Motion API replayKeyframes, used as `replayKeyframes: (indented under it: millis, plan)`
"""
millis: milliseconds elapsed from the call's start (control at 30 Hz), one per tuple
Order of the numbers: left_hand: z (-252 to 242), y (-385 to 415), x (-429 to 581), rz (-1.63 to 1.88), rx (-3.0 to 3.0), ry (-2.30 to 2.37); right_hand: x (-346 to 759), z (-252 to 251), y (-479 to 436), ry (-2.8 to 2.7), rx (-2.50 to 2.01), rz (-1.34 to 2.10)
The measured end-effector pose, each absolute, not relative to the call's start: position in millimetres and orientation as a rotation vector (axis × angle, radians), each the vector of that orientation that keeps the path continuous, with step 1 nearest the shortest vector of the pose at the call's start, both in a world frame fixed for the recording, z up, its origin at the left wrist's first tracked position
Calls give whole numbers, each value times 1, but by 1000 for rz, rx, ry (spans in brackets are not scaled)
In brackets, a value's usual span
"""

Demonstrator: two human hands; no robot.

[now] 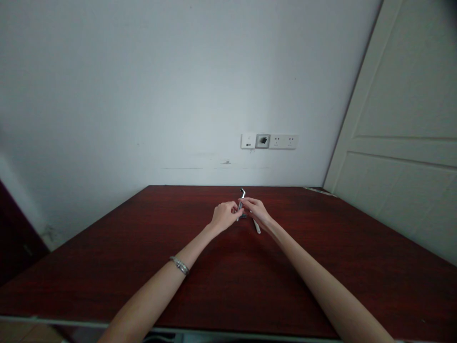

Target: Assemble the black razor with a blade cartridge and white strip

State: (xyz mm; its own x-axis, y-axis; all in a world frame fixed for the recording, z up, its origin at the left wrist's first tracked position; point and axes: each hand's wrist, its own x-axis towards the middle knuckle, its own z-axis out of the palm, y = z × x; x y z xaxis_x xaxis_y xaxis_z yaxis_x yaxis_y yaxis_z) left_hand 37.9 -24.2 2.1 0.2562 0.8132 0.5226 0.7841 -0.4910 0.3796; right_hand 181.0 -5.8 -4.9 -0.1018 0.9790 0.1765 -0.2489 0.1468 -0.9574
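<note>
The tool, a slim thing with a bent silver end, stands at a slant just right of the frame's middle, between the two hands. Its shiny end pokes up above the fingertips; its shaft runs down behind them, and it is too small to tell its exact kind.

The left hand, left of the tool, is pinched narrow, thumb and curled fingers closed on the shaft. The right hand, right of it, reaches in with slim, nearly straight fingers whose tips come to the shaft near the silver end; I cannot tell whether they grip it or only touch.

Just under the right hand a white handle slants toward the lower right, its upper part hidden.

The table spreads broadly to both sides of the hands. Its far edge runs level across the frame, a little above the tool's tip, against the wall. Its near edge crosses the bottom of the frame beneath the forearms. The sockets sit above the far edge, right of centre; the door fills the upper right.
</note>
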Motion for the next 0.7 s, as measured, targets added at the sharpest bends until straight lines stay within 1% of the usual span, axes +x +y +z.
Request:
replayKeyframes:
  millis: [133, 233, 300, 433, 533, 700]
  plan:
    - [2, -19, 33, 1322, 2227, 1483, 180, -1, -8, -1117, -872, 1257]
    - [7, -8, 29, 1522, 1821, 1344, 180, 1, -9, -1112, -853, 1316]
    - [12, 3, 27, 1585, 1492, 1199, 179, 1, -9, -1123, -817, 1384]
    - [20, 25, 23, 1532, 1005, 952, 173, -1, -13, -1132, -775, 1481]
    - [17, 41, 24, 1433, 854, 840, 164, -3, -18, -1120, -755, 1498]
    - [3, 58, 30, 1218, 663, 785, 153, -9, -21, -1089, -808, 1512]
